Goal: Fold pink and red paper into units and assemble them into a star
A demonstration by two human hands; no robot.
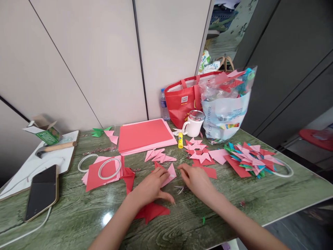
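My left hand (152,185) lies on the green table, fingers curled round a folded pink paper piece (170,173). My right hand (196,180) rests just right of it, fingers bent down onto the table beside a small grey scrap (180,189); what it holds, if anything, is hidden. A folded red paper shape (152,211) lies under my left wrist. More folded pink pieces (159,156) lie just beyond the hands.
A stack of red and pink sheets (145,135), a glue stick (180,140), a white mug (194,124), a red bag (184,99), a plastic bag of paper (225,104), a heap of folded pieces (249,159), tape rings (109,168), a phone (43,192), a hammer (56,147).
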